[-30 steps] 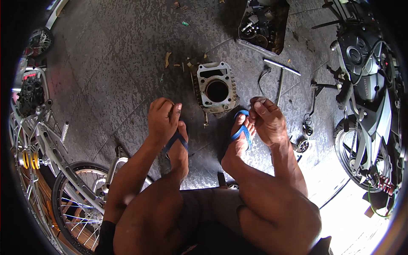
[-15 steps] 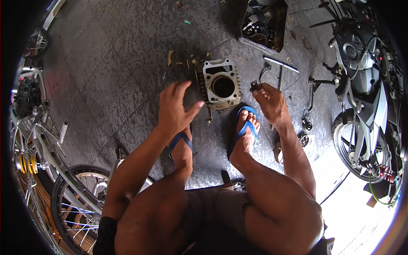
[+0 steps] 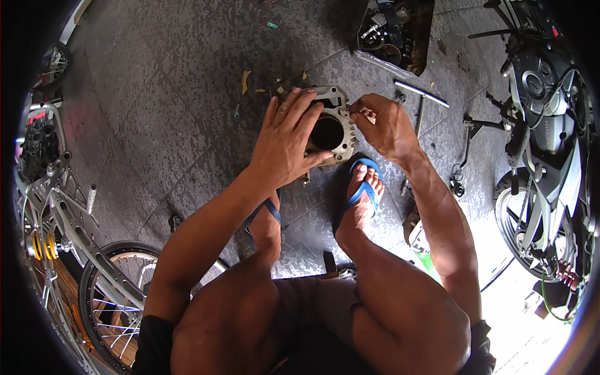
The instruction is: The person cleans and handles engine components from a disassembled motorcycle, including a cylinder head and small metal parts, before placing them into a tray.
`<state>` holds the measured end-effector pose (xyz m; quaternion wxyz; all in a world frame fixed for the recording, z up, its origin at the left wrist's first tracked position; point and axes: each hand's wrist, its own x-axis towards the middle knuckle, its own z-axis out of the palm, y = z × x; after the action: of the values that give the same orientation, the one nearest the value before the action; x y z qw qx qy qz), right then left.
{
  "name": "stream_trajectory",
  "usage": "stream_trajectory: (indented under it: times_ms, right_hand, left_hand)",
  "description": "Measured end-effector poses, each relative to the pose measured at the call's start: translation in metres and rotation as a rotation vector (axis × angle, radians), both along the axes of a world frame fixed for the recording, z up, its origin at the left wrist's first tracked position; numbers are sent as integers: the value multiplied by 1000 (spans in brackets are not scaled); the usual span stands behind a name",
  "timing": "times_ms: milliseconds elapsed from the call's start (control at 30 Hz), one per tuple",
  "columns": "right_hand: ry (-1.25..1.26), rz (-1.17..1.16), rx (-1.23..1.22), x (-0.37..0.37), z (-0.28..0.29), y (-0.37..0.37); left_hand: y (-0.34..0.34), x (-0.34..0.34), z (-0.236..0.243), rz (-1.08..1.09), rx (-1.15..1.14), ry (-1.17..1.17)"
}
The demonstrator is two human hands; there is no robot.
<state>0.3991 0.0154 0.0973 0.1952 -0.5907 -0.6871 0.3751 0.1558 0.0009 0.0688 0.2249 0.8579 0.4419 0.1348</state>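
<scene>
A metal engine cylinder block [image 3: 337,142] with a round dark bore and finned sides sits on the floor in front of my feet. My left hand [image 3: 285,140] is laid across its left part, fingers over the top and thumb at the near edge, gripping it. At the block's right edge, beside the upper part of the bore, my right hand [image 3: 387,130] pinches a small dark piece, mostly hidden by my fingers. My two feet in blue flip-flops [image 3: 365,190] stand just below the block.
A tray of dark engine parts [image 3: 390,37] lies at the top right. A T-handle tool [image 3: 420,94] rests right of the block. A motorbike [image 3: 540,119] stands on the right, and a bike frame [image 3: 75,219] with a spoked wheel [image 3: 112,300] on the left.
Both hands have moved forward to the block. My left hand has come down onto it and grips it; my right hand has brought the small dark piece to its right edge.
</scene>
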Motion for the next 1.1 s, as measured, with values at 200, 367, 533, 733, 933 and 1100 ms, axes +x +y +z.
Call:
stream_trajectory:
  times_ms: [200, 367, 533, 733, 933, 1100]
  right_hand:
    - [-33, 17, 33, 1, -6, -18]
    - [12, -5, 100, -2, -8, -24]
    - [-12, -20, 70, -4, -9, -21]
    - [-35, -43, 53, -4, -9, -30]
    - [37, -58, 97, -6, -8, -35]
    - [49, -93, 156, -5, -14, -16]
  left_hand:
    - [1, 4, 1, 11, -13, 41]
    - [3, 6, 7, 12, -35, 81]
    - [1, 4, 4, 6, -14, 42]
    - [0, 5, 5, 8, -23, 30]
    - [0, 4, 5, 21, -32, 22]
    - [3, 9, 5, 16, -25, 8]
